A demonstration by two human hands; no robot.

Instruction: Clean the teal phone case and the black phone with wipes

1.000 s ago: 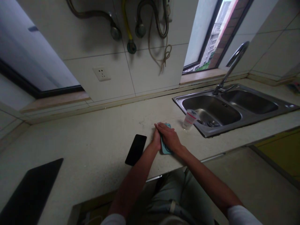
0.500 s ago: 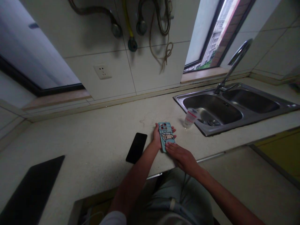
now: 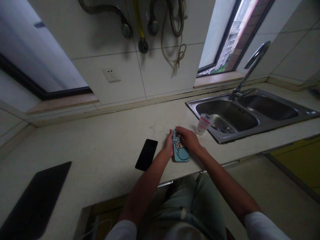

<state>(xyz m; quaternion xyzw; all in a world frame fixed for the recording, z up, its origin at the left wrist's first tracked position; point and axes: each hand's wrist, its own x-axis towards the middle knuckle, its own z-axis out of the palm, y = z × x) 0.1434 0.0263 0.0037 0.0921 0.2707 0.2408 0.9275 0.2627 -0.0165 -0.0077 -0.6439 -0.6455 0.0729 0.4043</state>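
A light-blue phone case [image 3: 181, 154] with a cartoon animal on its back is held above the counter's front part, its printed side up. My left hand [image 3: 169, 144] grips it along the left edge, most of the fingers hidden beneath. Over its upper right side lies my right hand [image 3: 188, 138], closed on the top corner and covering part of the camera cutouts. Just left of my left hand, a black smartphone [image 3: 146, 155] rests flat, dark face up. A clear plastic cup [image 3: 203, 124] with red bands stands to the right, beside the sink.
The double steel sink [image 3: 226, 115] with a tall faucet [image 3: 252, 66] is set into the counter [image 3: 105, 143] on the right. At the left front lies a large dark panel [image 3: 37, 196]. Pipes and a socket [image 3: 111, 74] are on the tiled wall behind.
My right hand has moved from the lower end of the phone case up to its top right corner. The case has turned slightly, and its camera end is now partly covered.
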